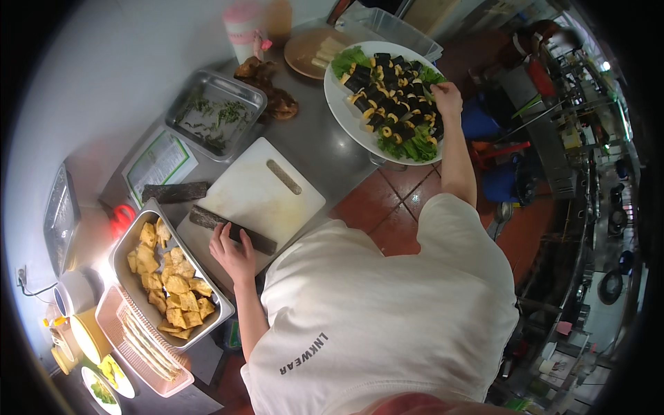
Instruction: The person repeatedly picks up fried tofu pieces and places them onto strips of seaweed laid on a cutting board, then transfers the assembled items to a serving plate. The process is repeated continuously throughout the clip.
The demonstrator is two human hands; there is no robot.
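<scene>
- The long dark roll [257, 238] is laid along the lower side of the white cutting board [238, 181]; no cut can be made out in it.
- That roll is touched by the left hand [234, 257], whose fingers and thumb are set apart over it rather than pressed together.
- The right hand [448, 99] is held at the right side of the white platter [336, 109], its fingers bent inward (whether a piece or a leaf is pinched there cannot be told).
- Much of the work may be judged done: the platter is already well covered with short dark-wrapped pieces [395, 105] showing yellow, and green leaves [408, 144] are set at its edges.
- Some appears to be left, since the roll on the board is whole and a second dark roll [174, 192] is laid untouched beyond the board's left side.
- How many more pieces are meant for the platter cannot be told.
- At the left, golden-brown chunks [183, 283] are held in a deep metal tray [223, 312], and leafy scraps [216, 116] are scattered in a shallower metal tray [253, 101]; what part is played by either is not shown.
</scene>
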